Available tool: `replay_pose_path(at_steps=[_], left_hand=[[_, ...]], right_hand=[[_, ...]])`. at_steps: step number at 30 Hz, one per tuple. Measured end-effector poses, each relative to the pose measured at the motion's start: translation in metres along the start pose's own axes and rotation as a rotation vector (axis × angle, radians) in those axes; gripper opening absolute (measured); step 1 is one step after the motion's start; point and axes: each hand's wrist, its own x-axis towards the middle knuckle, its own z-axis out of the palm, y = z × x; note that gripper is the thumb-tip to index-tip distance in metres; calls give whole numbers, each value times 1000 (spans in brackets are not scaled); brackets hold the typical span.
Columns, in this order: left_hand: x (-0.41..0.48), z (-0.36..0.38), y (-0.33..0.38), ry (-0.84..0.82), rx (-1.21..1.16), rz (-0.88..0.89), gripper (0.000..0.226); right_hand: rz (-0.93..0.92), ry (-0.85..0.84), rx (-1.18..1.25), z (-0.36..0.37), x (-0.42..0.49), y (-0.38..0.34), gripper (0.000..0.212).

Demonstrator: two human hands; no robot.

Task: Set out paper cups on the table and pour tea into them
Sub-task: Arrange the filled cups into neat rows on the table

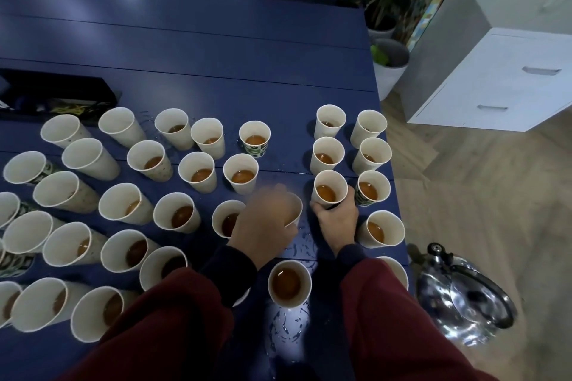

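Paper cups [198, 172] stand upright in loose rows on the blue counter [216, 56], filling the middle and lower left of the frame. A second cluster stands in two columns by the counter's right edge. Most hold amber tea. A few at the far left lean away from view, so I cannot tell what is in them.

My right hand [335, 219], right of centre, grips a filled cup [329, 190] in the right cluster, with my fingers curled round its lower wall. My left hand [263, 223], just to its left, is blurred. It looks curled over and around the centre cup [295, 210], thumb on the near side, and it hides most of the rim.

Spilled drops [298, 244] glisten on the counter between my wrists. Lower down, between my maroon sleeves [387, 318], stands a near cup [289, 283] full of tea.

A steel kettle [464, 297] sits on the wooden floor [479, 189] at lower right, beside the counter's edge. A black box [55, 93] lies on the counter at upper left. A white drawer cabinet [501, 80] and potted plants [387, 65] are at upper right.
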Motion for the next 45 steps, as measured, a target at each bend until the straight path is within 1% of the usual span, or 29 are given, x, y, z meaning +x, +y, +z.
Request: replay_pose_path(at_steps=[2,6,8,10,12,13,15,17,19,21,23,24,26,28,29,33,38,42,45], left_hand=[[0,-3,0,-2,8,1,46],[3,-7,2,-25,30,3,48],[4,-9,3,-32,35,-3,48],[6,-10,4,-41,40,-14,49],[8,-11,4,-43,36,-16,51],[9,-12,5,-44,32,-18,53],[11,-14,6,-50,15,-20,55],[13,-15,7,-58,4,-11,58],[13,-16,7,-50,7,4,58],[11,-17,8,-32,15,10,57],[10,-17,8,-26,19,4,57],[10,-17,8,-26,22,1,57],[9,-16,8,-30,30,-1,54],[8,-15,9,-40,38,-3,53],[7,-14,10,-43,43,-7,53],[8,-9,13,-49,83,-35,59],[11,-4,17,-58,116,-55,61],[14,-2,20,-57,111,-48,59],[16,-1,23,-62,122,-48,61]], right_hand=[[12,-2,-6,-1,-3,-1,63],[52,-67,-42,-8,-10,-8,71],[103,-85,-87,-10,-13,-10,72],[209,-86,-123,-14,-18,-14,65],[287,-103,-206,-21,-22,-22,47],[294,-147,-289,-27,-24,-27,38],[269,-270,-452,-40,-23,-42,28],[231,-302,-500,-56,-18,-62,20],[167,-212,-536,-77,-7,-80,17],[78,-67,-638,-98,7,-95,23],[92,-19,-677,-116,26,-101,22],[126,-26,-708,-121,38,-97,21],[163,-95,-828,-126,59,-82,19],[139,-194,-932,-124,72,-65,19],[118,-214,-953,-124,76,-57,21],[85,-183,-927,-124,80,-46,30],[84,-173,-962,-123,83,-38,30],[67,-179,-957,-122,82,-32,25],[74,-174,-956,-125,78,-32,28]])
